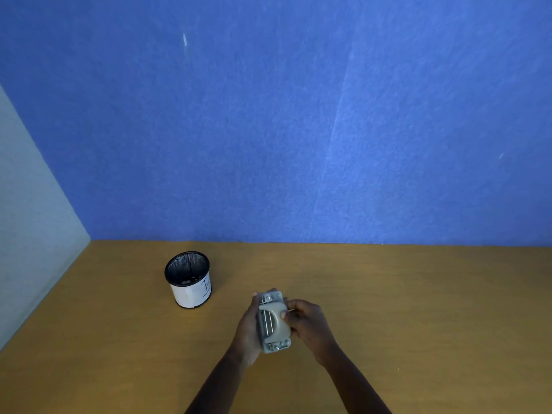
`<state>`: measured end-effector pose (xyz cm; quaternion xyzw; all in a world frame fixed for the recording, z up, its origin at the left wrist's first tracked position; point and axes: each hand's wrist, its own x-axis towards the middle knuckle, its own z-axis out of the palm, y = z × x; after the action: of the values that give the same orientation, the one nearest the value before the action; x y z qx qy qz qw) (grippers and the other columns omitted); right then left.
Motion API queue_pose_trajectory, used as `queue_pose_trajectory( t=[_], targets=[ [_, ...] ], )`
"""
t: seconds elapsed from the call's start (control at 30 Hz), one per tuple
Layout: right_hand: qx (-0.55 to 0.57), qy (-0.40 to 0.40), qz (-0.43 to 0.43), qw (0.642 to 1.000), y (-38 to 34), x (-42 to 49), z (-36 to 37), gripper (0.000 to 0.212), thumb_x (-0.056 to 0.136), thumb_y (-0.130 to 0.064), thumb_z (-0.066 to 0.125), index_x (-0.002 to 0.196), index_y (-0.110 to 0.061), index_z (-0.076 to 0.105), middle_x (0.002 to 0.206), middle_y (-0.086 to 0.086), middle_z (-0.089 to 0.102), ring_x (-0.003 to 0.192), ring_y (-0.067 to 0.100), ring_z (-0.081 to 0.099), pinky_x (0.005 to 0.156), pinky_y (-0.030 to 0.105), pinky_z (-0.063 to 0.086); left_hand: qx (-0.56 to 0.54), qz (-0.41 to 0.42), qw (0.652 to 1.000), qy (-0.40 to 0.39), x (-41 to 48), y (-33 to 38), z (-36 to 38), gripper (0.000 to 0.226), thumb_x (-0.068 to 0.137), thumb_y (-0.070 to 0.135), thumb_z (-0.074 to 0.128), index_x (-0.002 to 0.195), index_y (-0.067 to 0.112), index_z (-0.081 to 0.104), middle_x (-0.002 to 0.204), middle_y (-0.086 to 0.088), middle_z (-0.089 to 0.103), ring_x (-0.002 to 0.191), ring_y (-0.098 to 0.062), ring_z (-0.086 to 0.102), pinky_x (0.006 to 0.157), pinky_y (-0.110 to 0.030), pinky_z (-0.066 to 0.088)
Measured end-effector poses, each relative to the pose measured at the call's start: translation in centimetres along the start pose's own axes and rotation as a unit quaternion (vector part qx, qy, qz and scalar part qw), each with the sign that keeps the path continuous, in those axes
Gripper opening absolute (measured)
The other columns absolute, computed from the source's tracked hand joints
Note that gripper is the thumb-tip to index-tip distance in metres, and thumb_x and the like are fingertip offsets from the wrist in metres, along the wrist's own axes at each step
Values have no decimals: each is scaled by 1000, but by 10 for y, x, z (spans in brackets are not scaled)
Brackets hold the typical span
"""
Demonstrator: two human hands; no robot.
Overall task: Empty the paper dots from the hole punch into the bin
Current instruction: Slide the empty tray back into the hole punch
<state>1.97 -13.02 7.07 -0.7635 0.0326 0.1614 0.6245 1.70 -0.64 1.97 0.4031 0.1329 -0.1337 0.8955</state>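
both our hands, left (246, 330) and right (307, 324), clamp the punch (274, 322) over the desk (418, 294), well short of the bin (188, 279), so opening it now would likely scatter dots.

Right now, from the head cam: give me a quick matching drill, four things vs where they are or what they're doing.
Things:
1. hole punch
2. bin
3. left hand
4. right hand

States:
A. stands on the desk, up and to the left of the hands
B. grips the punch from its left side
C. held between both hands above the desk
D. grips the punch from its right side, thumb on the grey handle

Pairs: 1-C, 2-A, 3-B, 4-D
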Motion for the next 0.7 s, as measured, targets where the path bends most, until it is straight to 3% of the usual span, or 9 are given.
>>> queue_pose_trajectory(
  t=[0.13,0.23,0.3,0.37,0.43,0.57,0.7],
  targets=[
    [-20,-21,-12,1000,-1,-4,1,10,86,4,58,89,-3,65,77,13,61,78,24,59,79,46,55,54,18,998,18,-1,2,-5,54,96,43,26,100,5,64,76,-10,71,68,-24,66,69,-36,51],
    [-46,-40,-24,998,-4,-4,0,14,85,0,61,96,8,67,72,9,60,65,16,58,64,29,55,53,32,998,-29,-9,5,0,56,95,48,22,85,12,63,72,-8,65,58,-19,63,54,-27,51],
    [-86,-3,-54,995,-5,-3,0,12,87,-7,62,88,1,71,70,8,61,63,12,57,63,25,51,16,37,997,-70,-14,9,6,54,93,52,20,80,16,58,70,-6,64,53,-19,61,47,-23,47],
    [-105,71,-70,989,-4,2,-2,11,88,-10,60,84,-6,70,72,6,62,67,15,57,67,26,49,44,40,998,-6,-12,8,6,51,96,45,22,90,10,58,77,-9,64,64,-23,60,57,-29,47],
    [-106,104,-72,986,-4,7,-4,13,88,-9,61,94,-2,71,79,4,64,72,15,59,64,23,49,89,48,994,39,-10,6,4,50,98,40,24,99,5,60,79,-10,65,71,-23,61,63,-30,50],
    [-136,82,-72,985,-4,16,-5,21,86,-4,62,103,3,71,89,9,69,80,15,61,68,21,50,149,38,988,36,-13,4,8,50,99,37,26,101,3,63,85,-14,66,75,-25,61,66,-31,49],
    [-79,56,-27,995,-2,22,-10,21,85,2,61,103,10,69,84,13,65,66,14,57,58,16,48,186,52,980,48,-14,4,7,46,99,34,28,95,6,63,78,-11,65,67,-20,61,62,-28,47]
  ],
)
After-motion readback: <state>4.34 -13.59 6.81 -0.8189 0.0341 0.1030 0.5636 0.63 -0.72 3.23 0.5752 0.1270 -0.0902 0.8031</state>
